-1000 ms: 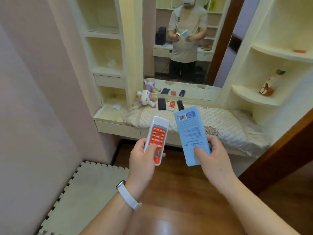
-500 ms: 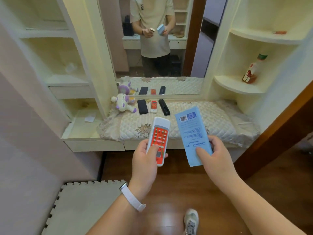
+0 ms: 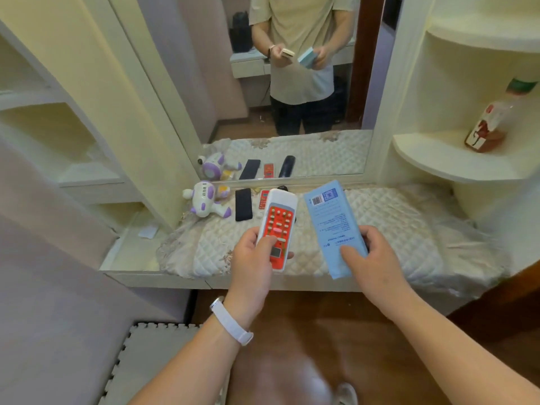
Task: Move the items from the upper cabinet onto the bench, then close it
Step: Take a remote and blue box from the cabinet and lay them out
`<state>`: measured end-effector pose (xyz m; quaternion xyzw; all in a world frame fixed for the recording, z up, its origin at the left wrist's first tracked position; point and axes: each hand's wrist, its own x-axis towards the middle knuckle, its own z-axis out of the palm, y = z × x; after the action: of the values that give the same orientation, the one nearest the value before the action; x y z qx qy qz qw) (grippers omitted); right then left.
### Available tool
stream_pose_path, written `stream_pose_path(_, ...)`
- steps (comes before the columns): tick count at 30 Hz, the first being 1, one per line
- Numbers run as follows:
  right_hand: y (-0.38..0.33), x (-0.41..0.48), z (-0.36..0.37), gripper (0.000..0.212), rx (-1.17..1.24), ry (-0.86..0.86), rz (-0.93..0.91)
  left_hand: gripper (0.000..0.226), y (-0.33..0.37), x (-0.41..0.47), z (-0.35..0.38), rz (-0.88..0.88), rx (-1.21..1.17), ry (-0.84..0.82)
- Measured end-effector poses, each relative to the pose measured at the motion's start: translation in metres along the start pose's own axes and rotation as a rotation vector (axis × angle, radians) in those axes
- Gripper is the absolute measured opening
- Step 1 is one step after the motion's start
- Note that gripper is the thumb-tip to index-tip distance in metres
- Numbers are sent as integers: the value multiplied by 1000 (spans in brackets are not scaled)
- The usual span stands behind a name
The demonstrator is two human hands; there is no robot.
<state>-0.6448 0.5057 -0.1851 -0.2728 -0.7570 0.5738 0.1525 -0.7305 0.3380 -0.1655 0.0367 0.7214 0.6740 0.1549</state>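
Observation:
My left hand (image 3: 253,266) grips a white remote with a red button panel (image 3: 278,226), held upright over the front of the bench (image 3: 394,229). My right hand (image 3: 372,258) holds a light blue box (image 3: 331,220) by its lower end, barcode at the top. Both items hover just above the quilted cover of the bench. At the back of the bench lie a white and purple toy (image 3: 206,200), a black phone (image 3: 243,204) and a small red remote (image 3: 264,197); a dark object behind my white remote is mostly hidden.
A large mirror (image 3: 292,97) stands behind the bench and reflects a person holding the two items. Open shelves (image 3: 58,135) rise at the left. A curved shelf (image 3: 438,162) at the right carries a bottle (image 3: 493,124). A foam mat (image 3: 152,361) lies on the wooden floor.
The view has come closer to the bench and tilted down. Both hands, still holding the remote and the blue box, now hover over the bench's front edge.

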Motion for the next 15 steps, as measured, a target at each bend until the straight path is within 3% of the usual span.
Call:
stream_pose_path(7,17,76,-51,18,6,-24,41,17,23,52,78,-8,-47,-4)
stream_pose_path(15,37,133,-64,20,33,-15,109,18,14,110,119,-84,-103,-15)
